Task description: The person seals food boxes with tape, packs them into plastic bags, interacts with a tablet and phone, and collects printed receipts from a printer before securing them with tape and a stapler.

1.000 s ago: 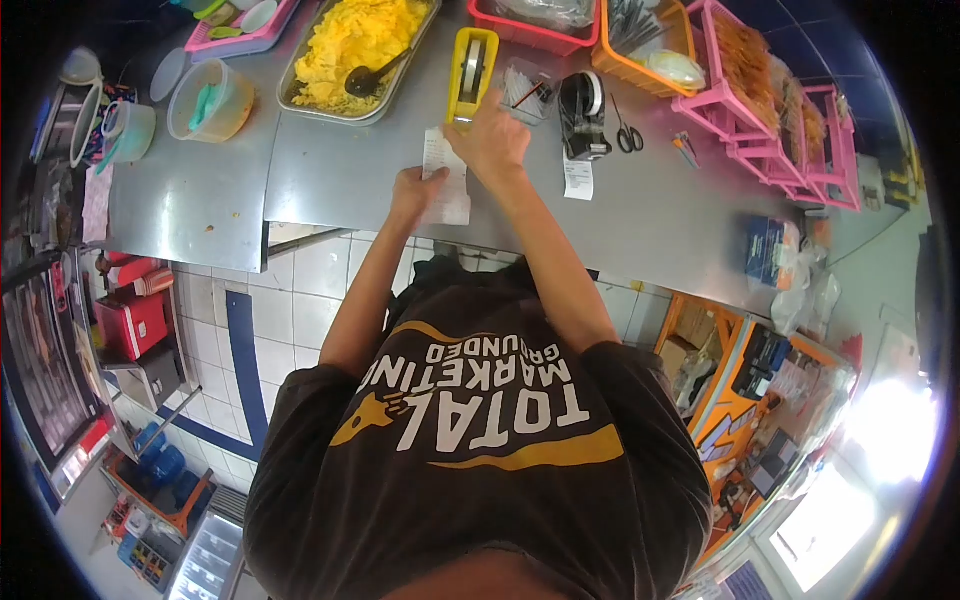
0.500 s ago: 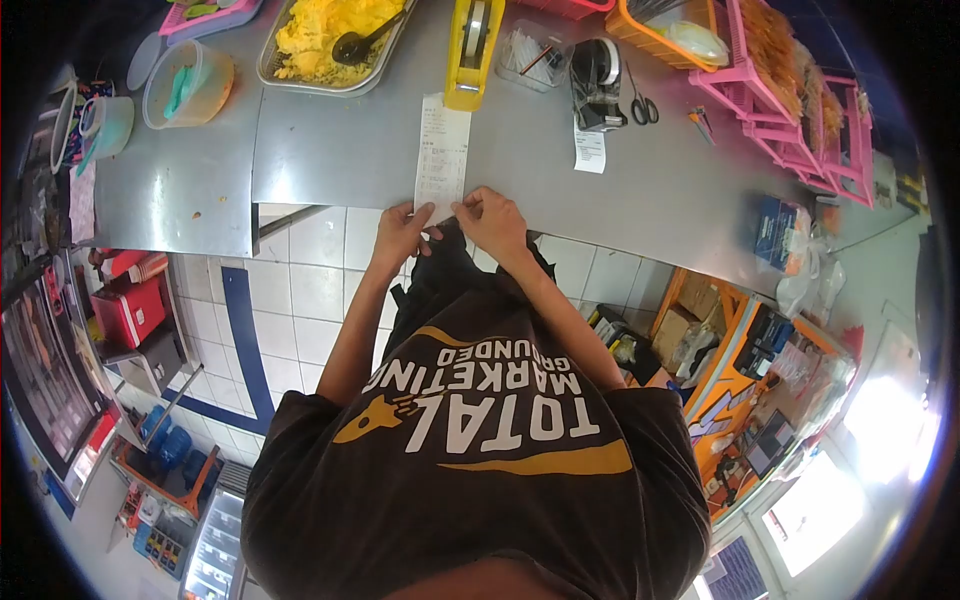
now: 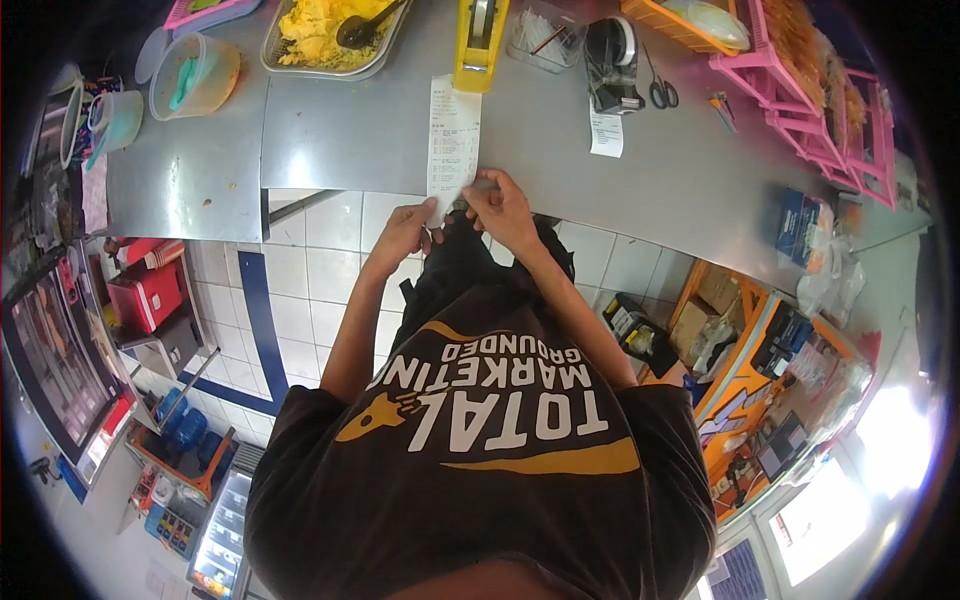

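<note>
A long printed paper receipt (image 3: 453, 140) lies on the metal counter, its near end at the front edge. My left hand (image 3: 405, 235) pinches the left corner of that end between thumb and fingers. At the right corner, my right hand (image 3: 507, 215) is closed on the paper with thumb and fingertips. The receipt's far end meets the base of a yellow tape dispenser (image 3: 473, 78). To the right stands a black tape dispenser (image 3: 612, 85), with a second, shorter receipt (image 3: 606, 137) sticking out from under it.
Scissors (image 3: 662, 92) lie right of the black dispenser. A clear box of white sticks (image 3: 545, 40) sits between the dispensers. At the back left are a metal tray (image 3: 370, 70) of yellow food and a plastic tub (image 3: 215, 100). Pink baskets (image 3: 790, 110) stand at the right.
The view has shifted, so the counter and its items appear a little higher and further right. Both hands stay at the receipt's near end, and the paper now tilts slightly.
</note>
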`<state>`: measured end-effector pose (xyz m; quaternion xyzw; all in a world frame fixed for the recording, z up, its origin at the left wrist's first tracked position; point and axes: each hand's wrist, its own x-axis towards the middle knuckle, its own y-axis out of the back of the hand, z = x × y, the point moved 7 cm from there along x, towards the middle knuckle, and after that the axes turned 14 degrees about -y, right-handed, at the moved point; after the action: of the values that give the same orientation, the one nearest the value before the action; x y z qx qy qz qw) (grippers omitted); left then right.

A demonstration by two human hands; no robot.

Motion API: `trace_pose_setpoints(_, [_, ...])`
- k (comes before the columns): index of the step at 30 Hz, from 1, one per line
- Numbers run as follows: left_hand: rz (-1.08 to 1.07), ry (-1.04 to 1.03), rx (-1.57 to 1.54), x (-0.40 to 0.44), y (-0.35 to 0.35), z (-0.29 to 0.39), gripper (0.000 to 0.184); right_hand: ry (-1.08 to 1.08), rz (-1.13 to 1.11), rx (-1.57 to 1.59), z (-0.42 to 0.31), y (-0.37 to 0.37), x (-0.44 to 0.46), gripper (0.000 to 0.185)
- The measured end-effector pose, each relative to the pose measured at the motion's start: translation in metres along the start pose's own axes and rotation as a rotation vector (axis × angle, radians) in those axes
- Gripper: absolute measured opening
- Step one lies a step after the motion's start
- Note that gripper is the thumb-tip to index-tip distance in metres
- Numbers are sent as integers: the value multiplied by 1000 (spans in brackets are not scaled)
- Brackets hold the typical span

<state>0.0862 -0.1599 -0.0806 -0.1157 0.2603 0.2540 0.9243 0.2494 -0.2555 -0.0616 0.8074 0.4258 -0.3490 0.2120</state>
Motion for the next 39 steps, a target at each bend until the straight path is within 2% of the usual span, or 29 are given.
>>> trace_pose_setpoints(1, [-5,4,2,1,1,-1,54,-8,-29,113,-1,-1,0,29])
trace_pose_setpoints(5, [-53,20,65,-1,2,9,53,-39,-92,81,5,0,13,32])
trace_pose_setpoints(7, [-34,8,104,-3,2,14,51,106,99,-260,-4,8,16,38])
trace_pose_setpoints(10, [-78,0,231,0,6,19,49,180,169,-332,-10,10,19,44])
trace_pose_setpoints(13, [-152,18,377,1,8,29,48,120,207,-441,-20,10,18,43])
trace_pose_setpoints(17, [-207,-26,379,5,9,35,46,105,206,-391,-35,3,17,46])
trace_pose_setpoints(20, [-243,19,378,5,10,40,45,118,265,-453,-36,6,21,49])
trace_pose_setpoints(22, [-200,-33,289,7,16,45,43,-29,150,-658,-26,3,25,51])
trace_pose_setpoints(25, [-158,-58,242,13,22,43,37,-44,44,-725,-15,-2,28,50])
trace_pose_setpoints(29, [-134,-63,254,17,24,41,35,-70,54,-710,-12,-2,24,48])
trace_pose_setpoints(32, [-155,16,347,15,26,35,34,-68,82,-742,-18,0,17,45])
trace_pose_setpoints(34, [-106,-20,791,15,33,39,28,-42,94,-828,-22,-1,12,39])
trace_pose_setpoints(35, [-112,-23,793,13,28,42,28,-44,99,-824,-21,-1,10,39])
trace_pose_setpoints(37, [180,-298,1032,9,20,83,27,-13,142,-935,-22,-3,8,33])
trace_pose_setpoints(38, [169,-307,1031,12,11,90,27,-19,154,-931,-19,-2,8,33])
trace_pose_setpoints(39, [234,-596,1082,9,-6,116,31,22,157,-952,-18,-3,8,32])
